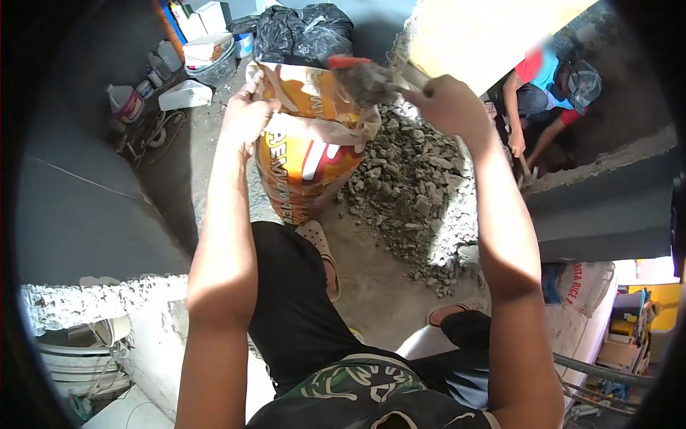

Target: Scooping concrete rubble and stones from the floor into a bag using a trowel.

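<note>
My left hand [248, 118] is closed on the left rim of an orange and yellow printed sack [311, 161], which stands upright with its mouth open. At the upper right of the picture, my right hand [451, 107] grips what looks like a trowel [371, 84], its grey head over the right side of the sack's mouth. Grey material seems to lie on the trowel, slightly blurred. A red-orange piece shows just beyond it; I cannot tell what it belongs to. Beside the sack, a heap of broken concrete rubble [418, 171] spreads over the floor.
Black garbage bags [304, 32] lie behind the sack. A bucket [213, 63] and plastic jugs [126, 102] stand at the far left. Past a broken wall edge [607, 164] at the right, another person [547, 89] crouches holding a wooden-handled tool. My feet straddle the floor near the rubble.
</note>
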Available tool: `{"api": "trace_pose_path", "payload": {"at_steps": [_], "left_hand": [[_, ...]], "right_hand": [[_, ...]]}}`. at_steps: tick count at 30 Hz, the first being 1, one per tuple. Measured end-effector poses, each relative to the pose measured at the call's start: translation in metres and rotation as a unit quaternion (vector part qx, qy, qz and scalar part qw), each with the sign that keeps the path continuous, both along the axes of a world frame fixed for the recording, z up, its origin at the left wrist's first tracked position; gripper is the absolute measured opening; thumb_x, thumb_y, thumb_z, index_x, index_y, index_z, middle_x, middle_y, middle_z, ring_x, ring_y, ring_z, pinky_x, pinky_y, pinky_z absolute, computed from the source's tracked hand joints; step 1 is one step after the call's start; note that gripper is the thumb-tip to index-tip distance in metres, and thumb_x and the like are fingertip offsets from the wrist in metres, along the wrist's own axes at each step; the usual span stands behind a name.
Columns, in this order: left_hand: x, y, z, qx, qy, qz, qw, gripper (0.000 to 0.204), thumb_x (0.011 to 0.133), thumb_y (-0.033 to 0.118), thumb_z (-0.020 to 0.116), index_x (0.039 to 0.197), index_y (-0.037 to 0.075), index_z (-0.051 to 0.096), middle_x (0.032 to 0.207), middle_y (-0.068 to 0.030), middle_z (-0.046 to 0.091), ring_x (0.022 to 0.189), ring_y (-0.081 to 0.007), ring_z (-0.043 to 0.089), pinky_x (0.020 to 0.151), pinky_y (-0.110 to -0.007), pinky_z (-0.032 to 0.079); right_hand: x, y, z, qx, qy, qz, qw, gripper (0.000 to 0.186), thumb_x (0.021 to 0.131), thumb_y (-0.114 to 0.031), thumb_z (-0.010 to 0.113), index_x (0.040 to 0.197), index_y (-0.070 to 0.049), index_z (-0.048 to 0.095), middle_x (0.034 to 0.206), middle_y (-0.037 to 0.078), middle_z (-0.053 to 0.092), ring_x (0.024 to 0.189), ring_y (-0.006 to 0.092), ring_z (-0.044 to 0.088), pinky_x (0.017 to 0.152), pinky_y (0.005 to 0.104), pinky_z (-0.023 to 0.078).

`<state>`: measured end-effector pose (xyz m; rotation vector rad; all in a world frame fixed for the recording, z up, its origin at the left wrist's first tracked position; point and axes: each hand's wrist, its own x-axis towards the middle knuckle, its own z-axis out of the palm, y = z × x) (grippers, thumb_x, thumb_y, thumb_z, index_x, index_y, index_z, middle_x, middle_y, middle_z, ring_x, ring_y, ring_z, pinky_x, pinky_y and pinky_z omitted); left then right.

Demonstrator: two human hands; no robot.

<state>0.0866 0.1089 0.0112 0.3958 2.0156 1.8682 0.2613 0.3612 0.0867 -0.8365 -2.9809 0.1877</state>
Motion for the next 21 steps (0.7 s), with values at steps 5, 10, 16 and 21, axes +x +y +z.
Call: {"api": "trace_pose_path", "payload": {"at_steps": [5,10,16,21], "left_hand": [[0.007,0.002,0.0,0.036,0.029,0.038,0.998,0.076,0.074,-0.003,0.057,0.148,0.0,0.037,0.124,-0.0135,0.061,0.069,-0.0094,0.055,0.051,-0.023,0.042],[0.006,0.009,-0.001,0.025,0.027,-0.004,0.999,0.072,0.075,-0.002,0.056,0.146,-0.001,0.04,0.116,-0.0114,0.065,0.066,-0.0081,0.056,0.048,-0.022,0.041],[0.001,0.0,-0.005,-0.032,0.047,-0.006,0.998,0.069,0.08,-0.001,0.054,0.147,-0.001,0.037,0.122,-0.0135,0.065,0.071,-0.0079,0.057,0.053,-0.021,0.043],[0.02,-0.014,0.017,-0.041,0.043,-0.031,0.998,0.07,0.086,0.015,0.066,0.147,-0.003,0.035,0.117,-0.0131,0.065,0.1,-0.0137,0.062,0.078,-0.027,0.047]], "right_hand": [[-0.038,-0.062,-0.029,0.022,-0.003,0.154,0.988,0.036,0.086,-0.039,0.063,0.095,-0.006,0.073,0.104,0.015,0.07,0.098,0.0287,0.068,0.085,0.0419,0.053],[-0.069,-0.015,-0.071,0.143,0.036,0.065,0.987,0.023,0.085,-0.032,0.061,0.093,-0.015,0.075,0.099,0.008,0.072,0.097,0.0253,0.068,0.084,0.0423,0.05],[-0.019,-0.023,-0.088,0.143,0.09,0.042,0.985,0.026,0.087,-0.032,0.062,0.097,-0.01,0.071,0.096,0.013,0.07,0.093,0.0293,0.068,0.083,0.0446,0.051],[0.086,-0.022,-0.097,-0.072,0.19,-0.074,0.976,0.035,0.096,-0.037,0.053,0.098,-0.003,0.062,0.085,0.023,0.067,0.081,0.042,0.067,0.076,0.0516,0.052]]}}
